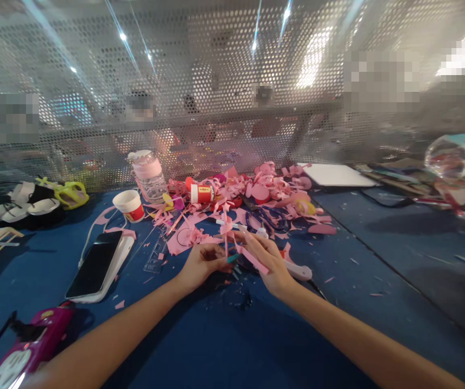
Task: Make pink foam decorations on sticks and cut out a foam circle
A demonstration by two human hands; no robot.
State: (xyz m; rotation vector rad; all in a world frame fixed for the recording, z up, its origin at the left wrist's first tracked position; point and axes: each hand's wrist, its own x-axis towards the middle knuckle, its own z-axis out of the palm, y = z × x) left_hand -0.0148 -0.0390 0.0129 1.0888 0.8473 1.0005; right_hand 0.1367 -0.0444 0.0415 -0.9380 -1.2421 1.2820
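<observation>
In the middle of the head view, my left hand (203, 265) is closed in a pinch at the lower end of a thin pink stem (227, 243). A small teal piece (233, 258) shows at its fingertips; I cannot make out what it is. Pink paper curls round the stem's upper part. My right hand (268, 262) is closed on a pink paper strip (253, 257) that slants down toward the wrist. Just beyond both hands lie pink paper scraps (192, 235) and dark-handled scissors (267, 219). A white-handled tool (298, 270) lies partly hidden beside my right hand.
A phone (97, 265), stacked paper cups (129, 205) and a pink-topped bottle (149, 175) stand or lie left. A magenta device (33, 346) is at near left. A paper heap (260, 186) lies before the perforated metal screen (224, 70). A white sheet (336, 175) lies right.
</observation>
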